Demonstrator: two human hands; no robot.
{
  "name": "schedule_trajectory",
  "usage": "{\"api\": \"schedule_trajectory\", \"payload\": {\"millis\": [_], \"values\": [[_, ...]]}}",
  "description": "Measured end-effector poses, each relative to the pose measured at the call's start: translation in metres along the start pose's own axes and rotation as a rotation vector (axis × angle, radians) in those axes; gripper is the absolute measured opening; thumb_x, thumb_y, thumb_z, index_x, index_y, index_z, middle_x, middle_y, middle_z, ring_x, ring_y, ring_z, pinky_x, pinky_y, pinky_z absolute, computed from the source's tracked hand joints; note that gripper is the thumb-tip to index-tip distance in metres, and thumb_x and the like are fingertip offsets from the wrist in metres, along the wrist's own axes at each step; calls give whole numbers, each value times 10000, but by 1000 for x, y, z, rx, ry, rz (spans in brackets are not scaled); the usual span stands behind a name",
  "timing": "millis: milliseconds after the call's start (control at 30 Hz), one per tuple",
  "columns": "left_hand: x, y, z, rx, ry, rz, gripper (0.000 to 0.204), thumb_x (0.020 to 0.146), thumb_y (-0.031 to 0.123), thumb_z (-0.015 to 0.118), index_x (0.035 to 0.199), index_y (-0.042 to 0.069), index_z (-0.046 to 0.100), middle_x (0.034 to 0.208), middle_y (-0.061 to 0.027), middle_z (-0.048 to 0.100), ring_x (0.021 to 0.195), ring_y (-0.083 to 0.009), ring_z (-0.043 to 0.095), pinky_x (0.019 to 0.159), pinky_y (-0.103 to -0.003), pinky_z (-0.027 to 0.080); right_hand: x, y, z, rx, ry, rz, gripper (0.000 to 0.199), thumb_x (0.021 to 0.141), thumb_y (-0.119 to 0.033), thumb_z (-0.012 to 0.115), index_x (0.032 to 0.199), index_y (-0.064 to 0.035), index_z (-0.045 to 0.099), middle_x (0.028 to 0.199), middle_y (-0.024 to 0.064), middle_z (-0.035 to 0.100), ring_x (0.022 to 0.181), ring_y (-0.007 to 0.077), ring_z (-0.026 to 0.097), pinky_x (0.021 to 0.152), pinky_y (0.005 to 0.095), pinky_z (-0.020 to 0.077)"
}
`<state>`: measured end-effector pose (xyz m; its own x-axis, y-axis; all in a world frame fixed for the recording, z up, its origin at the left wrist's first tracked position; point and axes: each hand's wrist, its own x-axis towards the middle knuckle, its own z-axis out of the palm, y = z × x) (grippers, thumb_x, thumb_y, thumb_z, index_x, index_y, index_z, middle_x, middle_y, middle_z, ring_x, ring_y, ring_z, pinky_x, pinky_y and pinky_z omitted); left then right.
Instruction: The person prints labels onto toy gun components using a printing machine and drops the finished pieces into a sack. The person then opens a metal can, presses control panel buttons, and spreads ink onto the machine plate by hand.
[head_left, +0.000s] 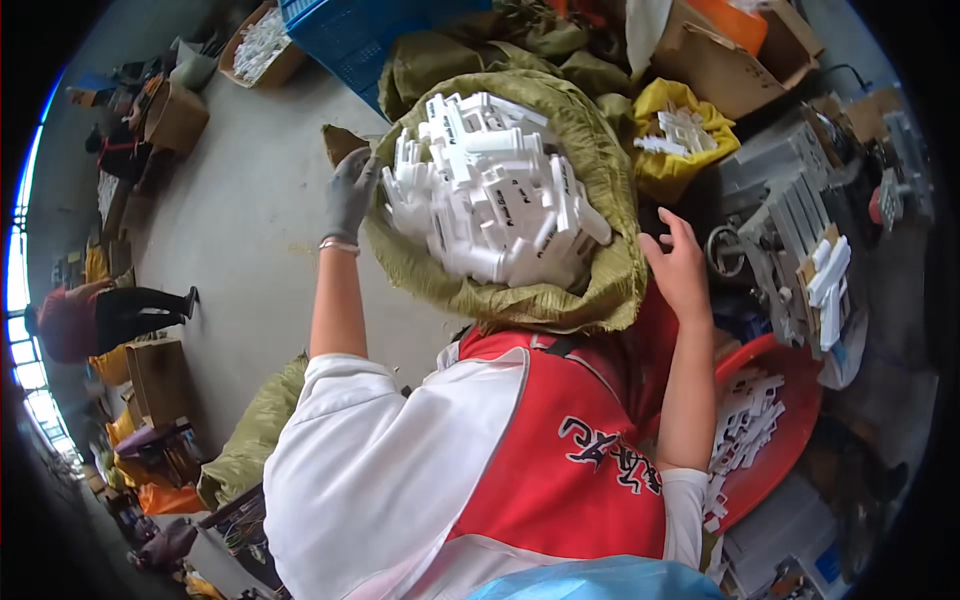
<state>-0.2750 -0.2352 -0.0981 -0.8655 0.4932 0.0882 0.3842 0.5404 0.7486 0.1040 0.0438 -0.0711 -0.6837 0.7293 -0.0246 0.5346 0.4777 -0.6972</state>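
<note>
Flanking one sack (pixel 520 305); two hands (pixel 350 195) (pixel 682 270)

The sack (pixel 612 180) is olive green, the plastic parts (pixel 490 195) white with black markings, the basin (pixel 798 400) red.

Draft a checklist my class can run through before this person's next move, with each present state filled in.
1. Olive-green woven sack open at the mouth: ok.
2. White moulded plastic parts heaped inside it: ok.
3. Grey-gloved left hand at the sack's left edge: ok.
4. Left grip firm: cannot tell.
5. Bare right hand closed on the sack: not ok, fingers spread.
6. Sack's underside supported: cannot tell, hidden.
</note>
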Motion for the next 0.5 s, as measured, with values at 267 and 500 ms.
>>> {"api": "schedule_trajectory", "payload": {"millis": [267, 500], "values": [[74, -101, 37, 244, -102, -144, 418, 823, 348, 679, 1112, 46, 670, 1038, -172, 694, 986, -301, 661, 863, -369, 498, 17, -13, 47, -288, -205, 111, 337, 830, -269, 606, 1040, -20, 519, 1124, 249, 583, 1012, 442, 574, 841, 513, 473], [131, 0, -25, -461, 172, 244, 249, 913, 202, 640, 1037, -10, 682, 941, -45, 685, 806, -100, 586, 735, -248, 481, 31, -12, -48, 789, 304, 114, 245, 949, -136, 388, 1028, -21, 590, 972, 46, 584, 894, 130, 537, 817, 269, 438]]}}
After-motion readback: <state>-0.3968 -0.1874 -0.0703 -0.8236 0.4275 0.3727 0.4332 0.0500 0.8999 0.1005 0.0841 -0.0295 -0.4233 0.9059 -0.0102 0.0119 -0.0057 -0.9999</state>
